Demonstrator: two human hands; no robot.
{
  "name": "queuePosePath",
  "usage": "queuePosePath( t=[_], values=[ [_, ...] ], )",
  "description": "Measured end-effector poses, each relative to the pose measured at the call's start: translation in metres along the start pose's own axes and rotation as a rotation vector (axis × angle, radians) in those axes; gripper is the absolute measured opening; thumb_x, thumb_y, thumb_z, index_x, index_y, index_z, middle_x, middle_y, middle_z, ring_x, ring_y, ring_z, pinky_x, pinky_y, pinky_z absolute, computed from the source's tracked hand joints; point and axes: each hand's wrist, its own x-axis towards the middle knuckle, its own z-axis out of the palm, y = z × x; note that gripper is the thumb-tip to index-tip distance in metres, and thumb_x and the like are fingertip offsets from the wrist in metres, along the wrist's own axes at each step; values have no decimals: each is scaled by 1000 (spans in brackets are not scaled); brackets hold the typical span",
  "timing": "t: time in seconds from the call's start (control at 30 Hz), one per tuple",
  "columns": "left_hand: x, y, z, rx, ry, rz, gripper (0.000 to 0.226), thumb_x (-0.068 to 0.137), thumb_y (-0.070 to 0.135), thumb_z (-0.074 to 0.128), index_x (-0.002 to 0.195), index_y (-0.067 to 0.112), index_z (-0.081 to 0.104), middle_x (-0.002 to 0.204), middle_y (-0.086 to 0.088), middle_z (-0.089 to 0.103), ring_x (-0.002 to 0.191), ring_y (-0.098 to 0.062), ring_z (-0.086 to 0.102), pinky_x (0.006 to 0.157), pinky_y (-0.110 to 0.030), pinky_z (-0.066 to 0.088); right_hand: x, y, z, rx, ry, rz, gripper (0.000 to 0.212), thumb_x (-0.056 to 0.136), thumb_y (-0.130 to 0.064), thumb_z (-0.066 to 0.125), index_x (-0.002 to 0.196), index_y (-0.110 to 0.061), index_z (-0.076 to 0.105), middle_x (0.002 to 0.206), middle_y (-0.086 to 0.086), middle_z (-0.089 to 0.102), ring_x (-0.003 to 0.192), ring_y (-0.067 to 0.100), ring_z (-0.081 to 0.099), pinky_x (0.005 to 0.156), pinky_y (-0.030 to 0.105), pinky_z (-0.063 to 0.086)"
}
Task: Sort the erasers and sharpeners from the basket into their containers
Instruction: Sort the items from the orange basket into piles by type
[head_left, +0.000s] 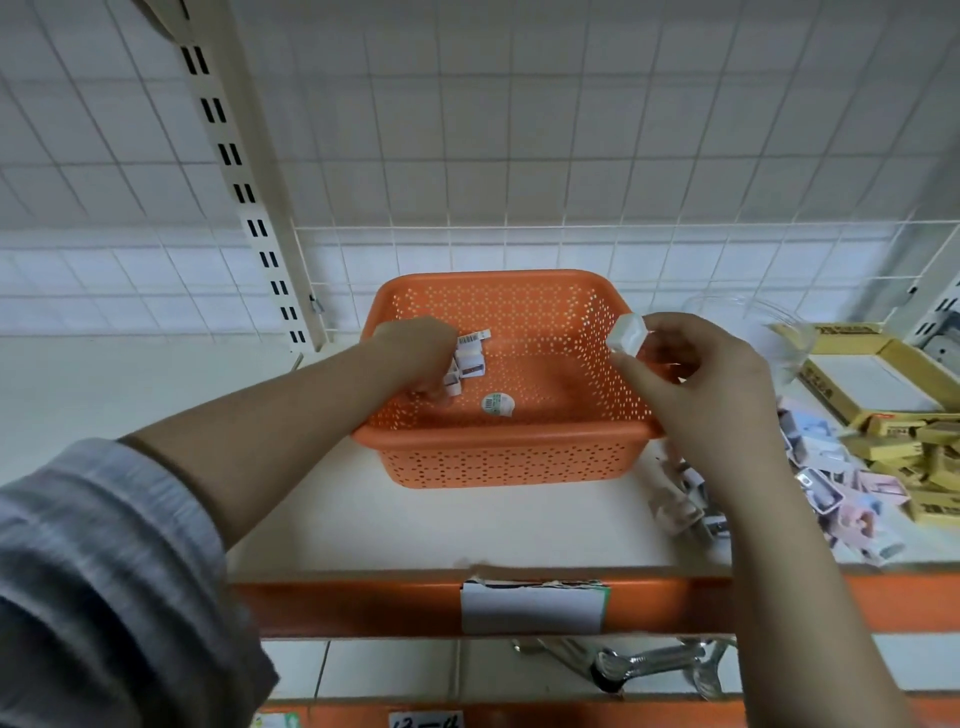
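Orange basket (511, 452) nearly emptied on shelf (415, 519): left hand (415, 358) grips last few pieces (467, 361), right hand (691, 369) pinches white eraser (627, 335); sorted pile (831, 483) lies right.

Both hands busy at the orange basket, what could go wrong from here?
1. The left hand grips several small white items at once; one may slip back into the basket.
2. The right hand only pinches the white piece above the rim; it could drop.
3. The loose pile nears the shelf edge, beside the right forearm; a brush may spill it.
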Motion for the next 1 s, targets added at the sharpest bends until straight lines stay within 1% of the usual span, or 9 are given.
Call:
queuePosePath(
  t=[0.17,0.3,0.37,0.5,0.63,0.73,0.83,0.9,1.0],
  values=[
    [2,3,4,-58,-6,12,45,78,33,73,114,9,60,99,-5,60,74,-21,58,80,-38,54,-7,0,-3,14,5,8,24,79,-28,74,101,-24,67,86,-9,67,83,6,61,75,15,46],
    [3,1,5,-68,-19,25,33,79,26,73,106,10,63,94,-3,63,73,-20,66,76,-37,57,-11,-3,-5,23,12,22,20,78,-27,75,95,-30,64,84,-9,67,81,6,60,71,10,43],
    [4,-1,4,-109,3,44,29,78,24,73,103,9,65,97,-5,65,73,-20,67,74,-37,58,-13,-5,-7,20,16,37,20,78,-27,74,95,-31,64,85,-10,66,82,6,61,70,13,45],
    [2,-5,-2,-259,142,90,27,77,26,75,102,16,68,97,2,66,83,-16,64,78,-33,55,-16,-11,-10,25,24,63,20,78,-27,74,94,-32,64,83,-14,65,82,5,62,68,31,53],
    [-11,-4,-12,-379,276,165,20,75,28,76,90,19,68,81,12,58,81,-8,56,71,-22,42,-17,-18,-10,10,25,72,19,78,-25,75,95,-28,66,85,-14,65,84,3,62,75,29,53],
    [-23,-2,-15,-516,342,215,22,73,29,77,91,18,69,86,9,65,80,-7,60,71,-22,48,-16,-22,-13,-15,88,121,20,78,-28,74,95,-28,65,85,-18,63,82,-1,63,72,28,53],
    [-36,1,-13,-689,424,247,22,74,27,77,93,18,69,81,13,62,74,3,57,67,-9,46,-15,-20,-23,-85,173,175,25,78,-31,74,100,-26,64,82,-20,60,77,-4,61,64,17,45],
    [-46,6,-10,-824,500,264,20,74,25,77,92,19,70,79,15,63,71,5,58,62,-4,44,-17,-17,-33,-121,233,200,28,78,-29,74,103,-22,65,82,-14,61,76,3,62,67,19,43],
    [-61,20,-7,-921,623,314,21,74,24,77,93,20,71,78,16,63,74,0,61,66,-4,46,-24,-8,-50,-156,307,238,28,79,-28,74,103,-17,66,84,-6,65,76,7,63,69,21,42]
  ],
)
